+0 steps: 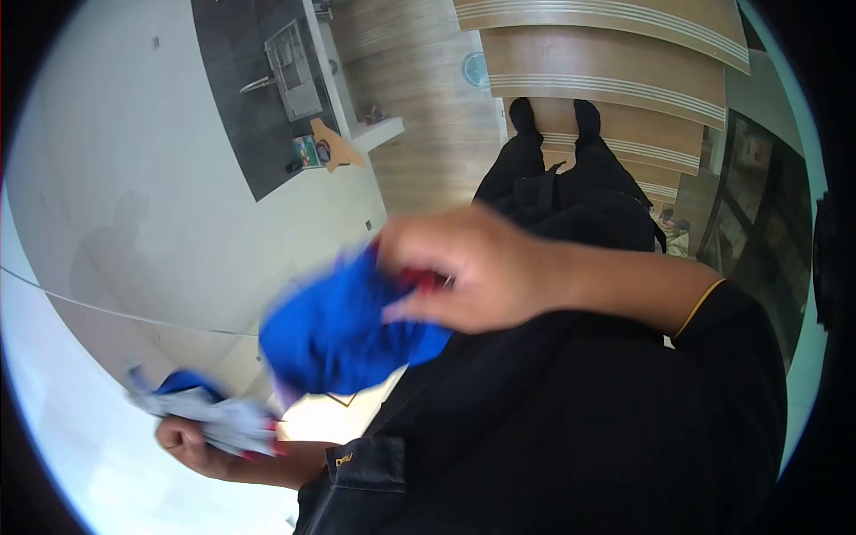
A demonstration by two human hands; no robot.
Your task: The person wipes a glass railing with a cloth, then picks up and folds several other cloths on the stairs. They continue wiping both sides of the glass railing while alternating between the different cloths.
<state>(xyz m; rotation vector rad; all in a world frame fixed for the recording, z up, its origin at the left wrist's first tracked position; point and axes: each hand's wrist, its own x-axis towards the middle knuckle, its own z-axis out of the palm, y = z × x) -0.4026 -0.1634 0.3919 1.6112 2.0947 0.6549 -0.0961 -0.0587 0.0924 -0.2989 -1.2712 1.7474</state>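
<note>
My right hand (477, 267), smeared by motion, is closed on a bright blue cloth (343, 325) with some red showing by the fingers. The cloth hangs bunched to the left of that hand, in front of my dark clothing. Lower left, my left hand (192, 446) has its fingers curled round a light grey cloth (227, 419) with blue and red parts. The two cloths are apart, and both are blurred. Parts of each are hidden by the fingers.
I stand on wooden stairs (606, 58) with striped step edges; my dark-covered feet (587, 116) are on a step. Below left are a dark counter (236, 80), a sink (294, 67) and a tan board (334, 147). A blue round thing (475, 69) lies on the floor.
</note>
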